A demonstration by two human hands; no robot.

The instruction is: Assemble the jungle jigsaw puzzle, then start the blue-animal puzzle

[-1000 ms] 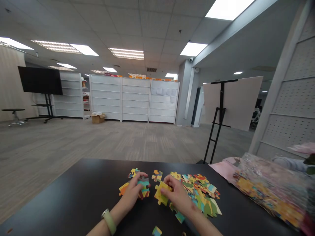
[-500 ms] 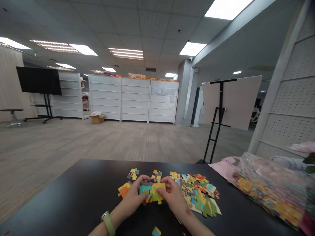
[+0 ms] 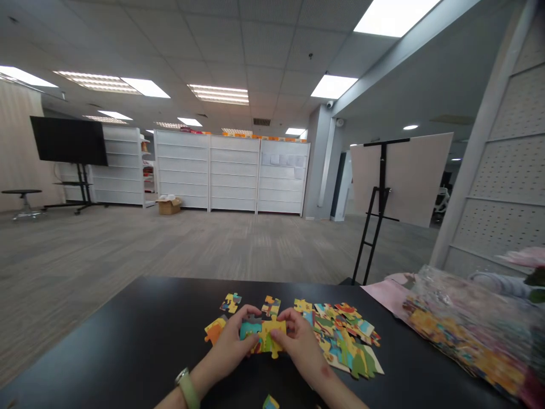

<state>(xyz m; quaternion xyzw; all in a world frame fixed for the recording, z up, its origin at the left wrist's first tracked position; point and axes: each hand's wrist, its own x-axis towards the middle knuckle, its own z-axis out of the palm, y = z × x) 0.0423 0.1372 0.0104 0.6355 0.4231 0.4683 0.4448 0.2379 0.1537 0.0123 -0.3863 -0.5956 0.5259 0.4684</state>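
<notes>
Between my hands, just over the black table, two jigsaw puzzle pieces meet edge to edge. My left hand, with a pale green watch on its wrist, is closed on the teal puzzle piece. Thumb and fingers of my right hand pinch the yellow puzzle piece. Whether the two are fully locked I cannot tell. An orange and yellow piece lies beside my left hand. Beyond my hands are more loose pieces, one yellow and grey, another orange and brown.
A pile of puzzle pieces spreads right of my hands. Farther right, a clear plastic bag of pieces lies by pink paper. One small piece rests near the front of the black table. An easel stands beyond.
The yellow puzzle piece has shifted slightly left and down against the teal one. Both hands keep their grip, and the pieces on the table lie as before.
</notes>
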